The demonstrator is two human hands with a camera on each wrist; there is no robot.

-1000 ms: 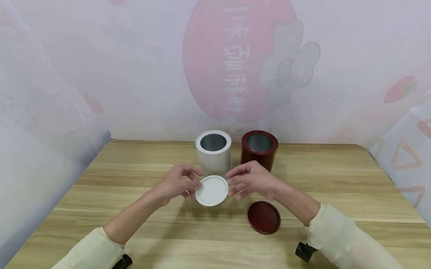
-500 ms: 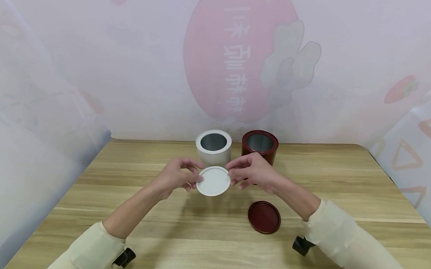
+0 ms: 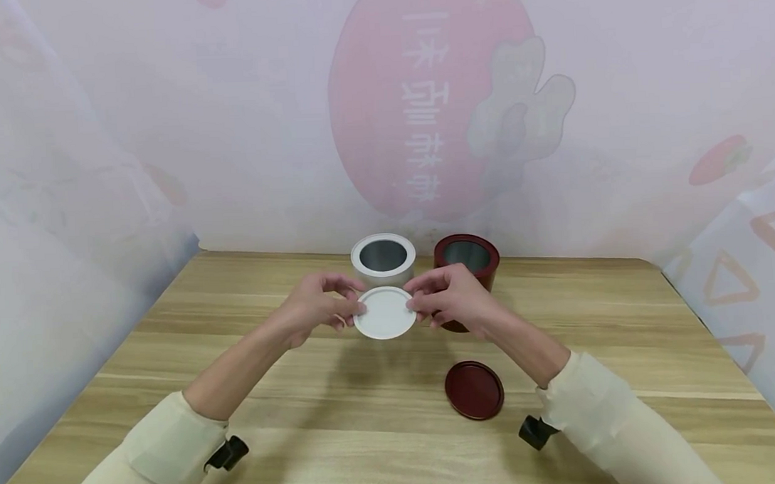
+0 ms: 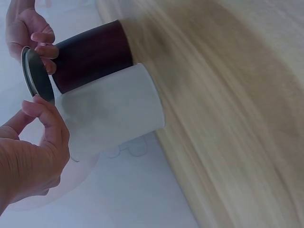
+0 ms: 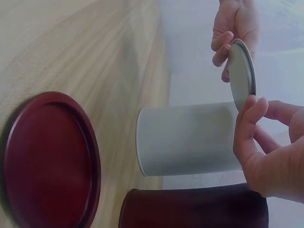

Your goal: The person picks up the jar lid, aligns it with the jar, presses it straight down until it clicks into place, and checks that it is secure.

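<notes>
White lid (image 3: 384,312), pinched by left hand (image 3: 313,310) and right hand (image 3: 455,302), above wooden table (image 3: 342,421), pink backdrop (image 3: 421,98)

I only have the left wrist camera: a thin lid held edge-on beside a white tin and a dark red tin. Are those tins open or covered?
Observer: Both are open. The head view looks into the bare mouths of the white tin and the dark red tin.
Operator: Any second lid around?
Observer: Yes, a dark red lid lies flat on the wooden table, nearer the person than the red tin.
Operator: What colour is the held lid's face?
Observer: White. The left hand and the right hand pinch the white lid at opposite edges.
</notes>
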